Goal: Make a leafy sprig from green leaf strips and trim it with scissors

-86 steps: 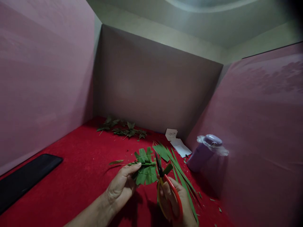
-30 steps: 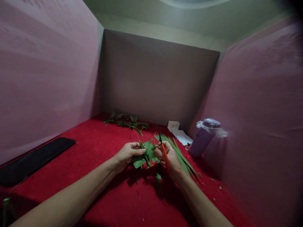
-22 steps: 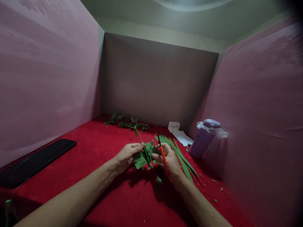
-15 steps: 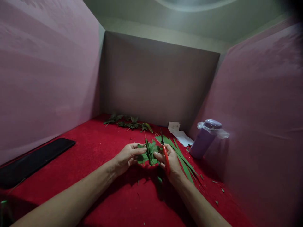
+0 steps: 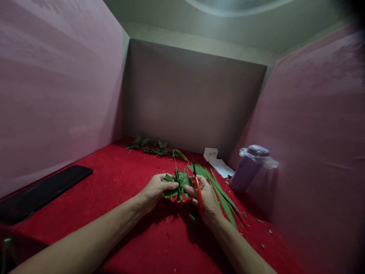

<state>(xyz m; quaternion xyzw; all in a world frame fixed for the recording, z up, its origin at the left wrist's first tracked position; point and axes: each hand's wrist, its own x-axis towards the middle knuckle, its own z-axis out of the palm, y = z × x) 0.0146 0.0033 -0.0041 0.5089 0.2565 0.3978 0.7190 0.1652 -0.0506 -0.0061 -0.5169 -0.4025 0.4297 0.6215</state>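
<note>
Between my hands is a small figure of folded green leaves (image 5: 180, 184), upright, with a rolled piece down its middle and flaps spread to both sides. My left hand (image 5: 157, 190) pinches its left side between thumb and fingers. The thumb of my right hand (image 5: 207, 198) presses on its right side. Red-handled scissors (image 5: 199, 190) also sit in my right hand, dark blades pointing up and away from me. Part of the handle is hidden by the fingers. Long green leaf strips (image 5: 225, 199) lie on the cloth just beyond my right hand.
Leafy sprigs (image 5: 159, 148) lie along the back of the red cloth (image 5: 119, 167). White papers (image 5: 221, 167) and a purple tumbler with plastic wrap (image 5: 246, 169) stand at right. A black flat object (image 5: 48, 192) lies at left. Small leaf scraps (image 5: 262, 246) dot the right side. Pink walls flank both sides.
Both hands have shifted very slightly, and the leaf figure's flaps sit a little differently. My view has moved a little. The scissors stay in my right hand.
</note>
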